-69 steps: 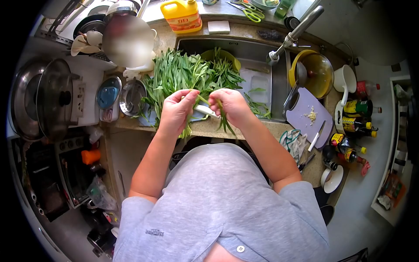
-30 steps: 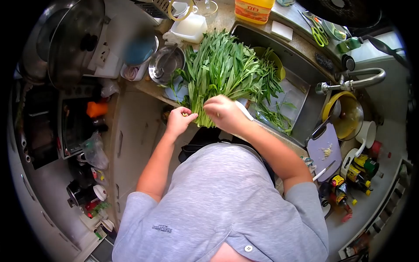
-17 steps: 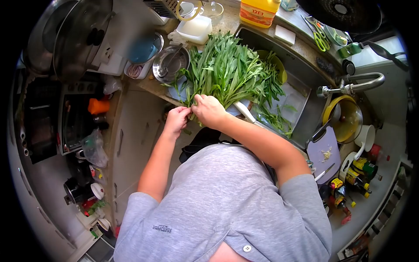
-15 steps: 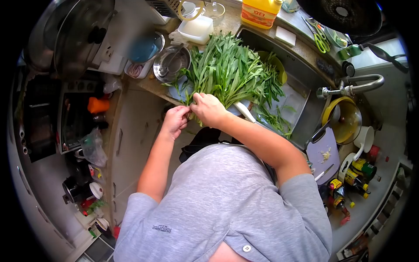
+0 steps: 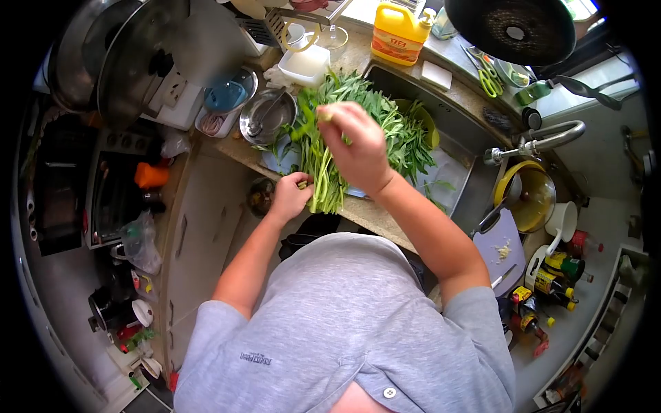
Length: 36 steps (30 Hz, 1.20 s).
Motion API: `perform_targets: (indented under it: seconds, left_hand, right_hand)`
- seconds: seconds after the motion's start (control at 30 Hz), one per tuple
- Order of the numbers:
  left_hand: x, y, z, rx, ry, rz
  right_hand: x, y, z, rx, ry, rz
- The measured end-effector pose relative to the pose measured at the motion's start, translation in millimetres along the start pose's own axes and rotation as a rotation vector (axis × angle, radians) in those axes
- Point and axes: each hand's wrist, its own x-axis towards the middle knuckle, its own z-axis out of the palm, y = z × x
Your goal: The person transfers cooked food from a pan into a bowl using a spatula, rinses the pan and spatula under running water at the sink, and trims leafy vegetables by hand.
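Note:
A big bunch of water spinach (image 5: 323, 162) lies at the sink's near edge, leaves pointing away and pale cut stems toward me. My right hand (image 5: 358, 148) is raised over the leaves, fingers pinched on a sprig of it whose leaves are blurred by motion. Lower down at the left side of the bunch, my left hand (image 5: 290, 198) is closed, with a short bit of green stem showing at its fingertips beside the stem ends. A yellow-green bowl (image 5: 428, 127) stands behind the bunch, partly covered by leaves.
The steel sink (image 5: 451, 117) has a curved faucet (image 5: 551, 134) on its right. A metal bowl (image 5: 268, 117) and a white container (image 5: 306, 65) stand left. A yellow jug (image 5: 399, 34) is behind. On the right are a cutting board (image 5: 502, 251) with chopped bits and several bottles.
My hands, close together at the stems before, have parted. The right one rose up and away with a sprig; the left moved slightly right and down. The white handle beside the bunch no longer shows.

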Motion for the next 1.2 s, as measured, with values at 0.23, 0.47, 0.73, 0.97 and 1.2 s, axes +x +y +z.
perform_targets:
  seconds: [0.23,0.47,0.73,0.97,1.2]
  left_hand:
    - [7,8,-9,0.068,0.068,-0.088]
    - [4,134,-60,-0.351,0.205,0.062]
    - [29,233,-3,-0.654,-0.547,-0.004]
    - [57,221,28,-0.809,-0.197,-0.099]
    - [67,221,43,-0.902,-0.210,-0.234]
  right_hand:
    - [66,-31,-44,0.507,0.313,0.326]
    - [74,-34,-80,0.499,0.054,0.546]
    - [26,10,-77,0.829,-0.027,0.954]
    - [-46,-17,-113,0.196,0.255,0.746]
    - [-85,-6,-98,0.578,0.079,1.122]
